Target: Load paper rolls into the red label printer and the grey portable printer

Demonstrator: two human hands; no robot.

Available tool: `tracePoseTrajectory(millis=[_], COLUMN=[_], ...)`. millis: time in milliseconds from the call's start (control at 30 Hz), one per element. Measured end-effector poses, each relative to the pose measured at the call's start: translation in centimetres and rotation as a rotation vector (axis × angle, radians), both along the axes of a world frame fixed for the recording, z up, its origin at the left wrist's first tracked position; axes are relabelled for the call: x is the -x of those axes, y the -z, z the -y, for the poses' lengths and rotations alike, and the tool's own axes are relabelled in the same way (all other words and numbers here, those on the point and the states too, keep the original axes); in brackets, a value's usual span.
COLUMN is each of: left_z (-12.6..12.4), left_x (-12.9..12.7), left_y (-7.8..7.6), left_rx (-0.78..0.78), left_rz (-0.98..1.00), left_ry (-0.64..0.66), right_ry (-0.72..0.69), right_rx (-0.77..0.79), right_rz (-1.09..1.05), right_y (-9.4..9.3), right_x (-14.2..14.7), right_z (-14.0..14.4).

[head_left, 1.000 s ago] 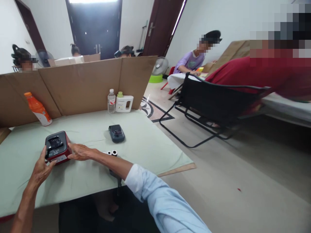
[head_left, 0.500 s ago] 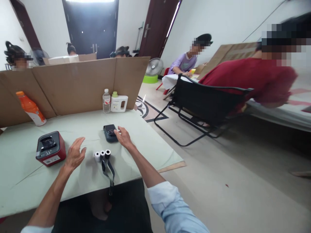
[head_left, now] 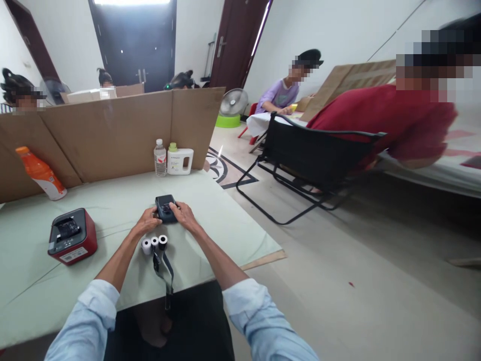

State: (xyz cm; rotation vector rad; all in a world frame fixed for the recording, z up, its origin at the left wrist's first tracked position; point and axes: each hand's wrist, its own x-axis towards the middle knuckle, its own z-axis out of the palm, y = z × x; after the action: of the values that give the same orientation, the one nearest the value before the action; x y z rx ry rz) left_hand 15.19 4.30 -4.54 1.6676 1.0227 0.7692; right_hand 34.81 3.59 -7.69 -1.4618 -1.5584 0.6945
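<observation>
At the far left of the green table (head_left: pixel 33 296), an orange drink bottle (head_left: pixel 40 173) leans against the cardboard divider (head_left: pixel 112 133). Nearer you, a red label printer (head_left: pixel 72 235) with a black top sits on the table, untouched and well apart from both hands. Your left hand (head_left: pixel 147 221) rests on the left edge of the small dark handheld printer (head_left: pixel 166 207), fingers curled loosely against its side with the thumb near its front corner. That device lies flat near the middle of the table, directly ahead of you. Just in front of it, three white paper rolls (head_left: pixel 154 243) lie in a row, touching one another, beside a black strap (head_left: pixel 164 271) that runs toward the near table edge. Your right hand (head_left: pixel 182 215) grips the device's right edge, fingers bent over its top face and thumb at its side. Behind the device, a clear water bottle (head_left: pixel 160 158) and a white jug (head_left: pixel 180 161) with a green cap stand just beside each other at the divider. To the right, off the table, a black folding chair (head_left: pixel 319 160) stands on the floor, with a person in red (head_left: pixel 379 120) beyond it.
</observation>
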Motion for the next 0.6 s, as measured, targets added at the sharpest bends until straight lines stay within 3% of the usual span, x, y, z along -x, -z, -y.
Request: tracePoseTrajectory(millis=[133, 267, 433, 600], left_z=[0.7, 1.8, 3.9, 5.2], left_x=[2.0, 6.1, 10.1, 11.5], left_y=[-0.9, -1.7, -0.8, 0.3], left_rx=[-0.072, -0.182, -0.148, -0.105], left_rz=[-0.054, -0.156, -0.221, -0.257], left_ry=[-0.071, -0.251, -0.392, -0.417], right_ry=[-0.028, -0.199, -0.424, -0.490], right_rx=[-0.042, -0.079, -0.043, 0.044], right_rz=[-0.029, -0.068, -0.124, -0.203], right_y=[-0.9, -2.3, -2.5, -1.0], right_x=[1.6, 4.4, 7.8, 8.9], right_z=[0.2, 0.2, 0.6, 1.2])
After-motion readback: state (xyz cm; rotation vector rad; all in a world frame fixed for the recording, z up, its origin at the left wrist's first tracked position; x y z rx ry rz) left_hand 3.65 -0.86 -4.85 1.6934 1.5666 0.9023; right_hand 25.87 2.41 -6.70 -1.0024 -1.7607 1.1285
